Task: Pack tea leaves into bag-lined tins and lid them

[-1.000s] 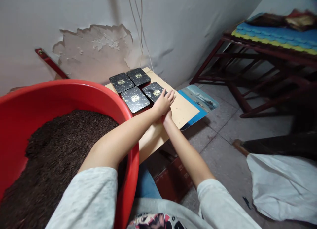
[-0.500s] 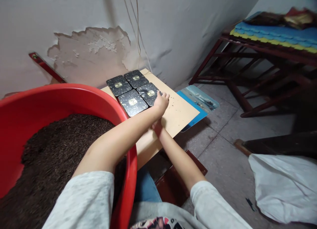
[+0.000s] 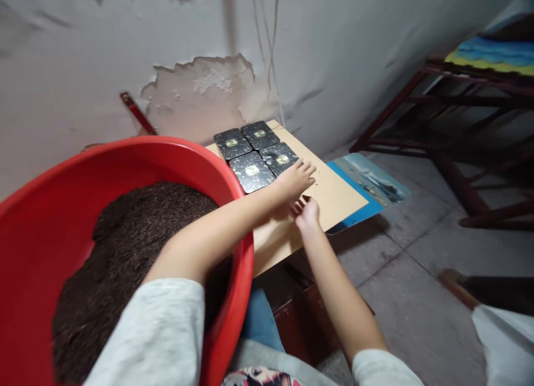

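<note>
Several square black tins (image 3: 252,171), speckled and with a gold label in the middle of each, stand close together on a light wooden board (image 3: 334,194). My left hand (image 3: 297,180) is over the board by the near right tin (image 3: 278,157), partly hiding its near corner. Its fingers are stretched out and spread, with nothing seen in them. Just below it, my right hand (image 3: 308,212) is turned partly palm up over the board, fingers apart and loosely bent. I see nothing held there, though the left hand is close above it.
A large red tub (image 3: 244,224) stands left of the board, with dark, dry, shredded leaf-like material (image 3: 137,263) in it. A blue picture sheet (image 3: 371,180) sticks out beneath the board. Behind are a peeling wall (image 3: 200,91) and a dark red wooden frame (image 3: 387,110) at right.
My left fingers have uncurled and spread near the tin's corner. My right hand has come out from beneath the left forearm, fingers apart. The view has turned left; the tins stay in place.
</note>
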### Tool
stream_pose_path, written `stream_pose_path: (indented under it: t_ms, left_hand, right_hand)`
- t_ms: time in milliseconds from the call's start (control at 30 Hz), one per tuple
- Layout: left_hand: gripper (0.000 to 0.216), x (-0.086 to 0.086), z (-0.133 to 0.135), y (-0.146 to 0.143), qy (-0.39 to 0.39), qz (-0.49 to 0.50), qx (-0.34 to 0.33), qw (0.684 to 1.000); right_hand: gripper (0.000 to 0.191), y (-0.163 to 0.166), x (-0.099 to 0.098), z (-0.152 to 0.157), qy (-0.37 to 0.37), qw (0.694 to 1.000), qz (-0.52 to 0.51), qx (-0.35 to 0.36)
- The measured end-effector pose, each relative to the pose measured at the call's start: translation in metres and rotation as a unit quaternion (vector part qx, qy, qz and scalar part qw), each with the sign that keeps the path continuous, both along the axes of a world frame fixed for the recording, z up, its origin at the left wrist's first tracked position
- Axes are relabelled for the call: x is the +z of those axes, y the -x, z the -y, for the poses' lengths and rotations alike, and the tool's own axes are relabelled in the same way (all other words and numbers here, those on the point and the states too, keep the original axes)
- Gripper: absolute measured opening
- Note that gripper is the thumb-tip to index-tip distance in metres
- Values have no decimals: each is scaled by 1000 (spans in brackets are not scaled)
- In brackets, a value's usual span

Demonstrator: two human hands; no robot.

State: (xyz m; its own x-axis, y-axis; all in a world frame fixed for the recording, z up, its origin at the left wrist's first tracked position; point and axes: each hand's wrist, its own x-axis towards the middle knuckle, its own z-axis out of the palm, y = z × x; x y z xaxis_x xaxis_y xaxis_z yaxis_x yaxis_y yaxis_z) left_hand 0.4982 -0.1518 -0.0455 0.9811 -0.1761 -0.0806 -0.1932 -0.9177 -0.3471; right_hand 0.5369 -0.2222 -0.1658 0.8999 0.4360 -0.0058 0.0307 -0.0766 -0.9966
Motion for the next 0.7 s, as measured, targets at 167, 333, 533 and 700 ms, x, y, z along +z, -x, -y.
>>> stream_pose_path:
  t_ms: [167, 333, 533, 700]
  left_hand:
    - [27, 53, 8, 110, 96, -25, 5, 995]
    - [24, 90, 8, 259, 152, -11, 174, 973]
    - [36, 98, 20, 429, 165, 172, 537, 809]
    - [20, 83, 52, 519, 124, 369, 668, 634]
  right_hand:
    - [20, 49, 91, 27, -132, 990, -39, 20]
    - [8, 120, 159, 25, -178, 920, 44, 346]
    - [15, 186, 164, -12, 24, 706, 204, 678]
    - [17, 254, 179, -49, 40, 626, 301, 719]
